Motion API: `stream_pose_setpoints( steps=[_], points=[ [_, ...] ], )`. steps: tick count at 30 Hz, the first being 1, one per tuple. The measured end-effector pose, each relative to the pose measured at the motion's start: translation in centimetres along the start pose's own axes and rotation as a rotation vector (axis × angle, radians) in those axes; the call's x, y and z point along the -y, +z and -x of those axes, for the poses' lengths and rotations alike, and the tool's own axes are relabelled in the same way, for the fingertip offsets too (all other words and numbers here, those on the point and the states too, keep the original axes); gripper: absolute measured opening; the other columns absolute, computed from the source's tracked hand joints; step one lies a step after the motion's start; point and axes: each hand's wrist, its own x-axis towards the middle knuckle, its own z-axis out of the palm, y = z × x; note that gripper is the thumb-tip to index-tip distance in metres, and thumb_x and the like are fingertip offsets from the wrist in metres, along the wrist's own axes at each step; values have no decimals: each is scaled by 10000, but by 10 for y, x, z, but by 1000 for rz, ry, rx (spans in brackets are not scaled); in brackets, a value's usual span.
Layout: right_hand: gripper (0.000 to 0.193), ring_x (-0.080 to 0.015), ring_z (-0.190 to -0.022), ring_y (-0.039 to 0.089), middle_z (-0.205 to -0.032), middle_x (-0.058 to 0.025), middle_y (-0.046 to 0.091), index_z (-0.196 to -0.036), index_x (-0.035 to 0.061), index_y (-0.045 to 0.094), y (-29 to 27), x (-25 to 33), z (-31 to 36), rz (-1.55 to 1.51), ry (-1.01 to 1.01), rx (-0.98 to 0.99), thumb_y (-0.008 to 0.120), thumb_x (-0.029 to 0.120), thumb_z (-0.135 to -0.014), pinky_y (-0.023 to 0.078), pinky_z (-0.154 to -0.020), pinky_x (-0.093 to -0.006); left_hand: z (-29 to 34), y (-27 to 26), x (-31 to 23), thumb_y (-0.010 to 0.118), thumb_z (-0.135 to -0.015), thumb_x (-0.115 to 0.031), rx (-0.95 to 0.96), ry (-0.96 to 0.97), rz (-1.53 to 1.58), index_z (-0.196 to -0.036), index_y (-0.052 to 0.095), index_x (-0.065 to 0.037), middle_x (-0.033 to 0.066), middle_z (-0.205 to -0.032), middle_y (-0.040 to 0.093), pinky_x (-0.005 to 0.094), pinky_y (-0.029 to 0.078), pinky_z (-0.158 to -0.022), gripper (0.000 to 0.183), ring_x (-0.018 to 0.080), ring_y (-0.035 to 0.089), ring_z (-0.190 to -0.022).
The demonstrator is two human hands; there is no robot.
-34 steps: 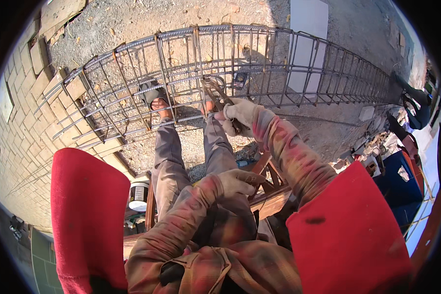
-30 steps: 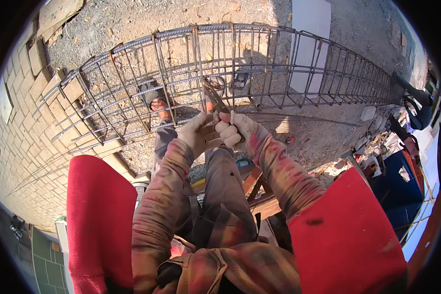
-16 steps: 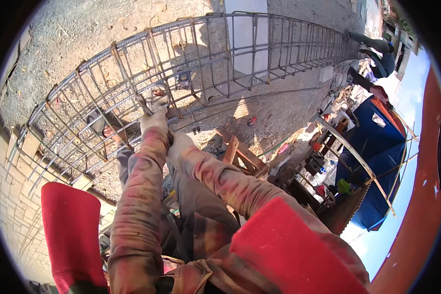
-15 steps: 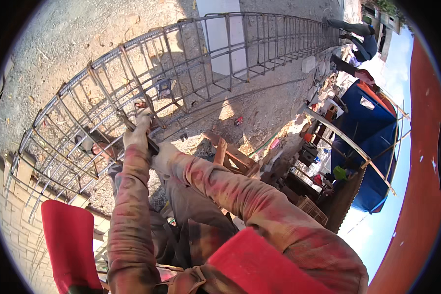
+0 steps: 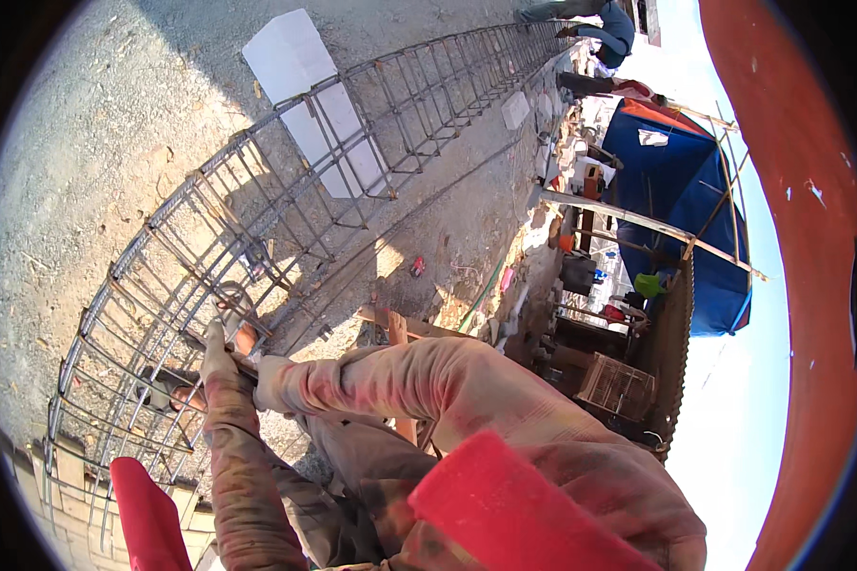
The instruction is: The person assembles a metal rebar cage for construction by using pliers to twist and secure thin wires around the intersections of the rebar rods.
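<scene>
A long rebar cage (image 5: 248,214) of steel bars and square ties curves from the lower left to the far top. At its near end, my left hand (image 5: 217,354), in a pale glove, is closed around a dark metal bar (image 5: 245,365). Close behind it my right hand (image 5: 274,383), gloved too, grips the bar's rear part. The bar's far tip lies over the cage's rods, and I cannot tell exactly what it touches. My feet stand within or beside the cage's outline, seen partly through its bars.
Pale flat sheets (image 5: 300,71) lie under and beside the cage. A wooden piece (image 5: 405,328) stands right of my arms. Farther right are a blue tarp shelter (image 5: 676,209), a wire crate (image 5: 617,385) and clutter. Another person (image 5: 607,33) bends at the cage's far end.
The view has turned, so the cage and shelter appear shifted left. My hands, still together on the bar, have come lower and nearer to me, and the bar's front shows less.
</scene>
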Motion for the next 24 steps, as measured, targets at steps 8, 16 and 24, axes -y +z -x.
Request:
stream_pose_setpoints(
  steps=[8, 16, 24],
  points=[
    [174, -126, -479, 471, -643, -33, 514, -875, 55, 568, -45, 29, 59, -499, 291, 388, 617, 198, -788, 370, -397, -273, 17, 2, 1, 589, -885, -386, 501, -254, 506, -701, 462, -124, -37, -546, 342, 259, 227, -392, 344, 84, 262, -388],
    [487, -328, -942, 617, -992, -166, 651, -1139, 87, 569, -30, 40, 34, 661, -150, 21, 690, 263, -701, 492, -819, -351, -48, 16, 35, 544, -780, -378, -284, 115, -418, -1004, 599, 72, 239, -892, 638, 359, 509, -709, 506, 297, 650, -747],
    [233, -157, -491, 526, -628, -24, 514, -761, 113, 508, -66, 31, 31, -743, 605, 697, 677, 266, -808, 362, -365, -274, 14, -7, 7, 590, -844, -493, 751, -188, 904, -819, 563, -191, -27, -641, 456, 305, 387, -517, 304, 139, 466, -558]
  ],
)
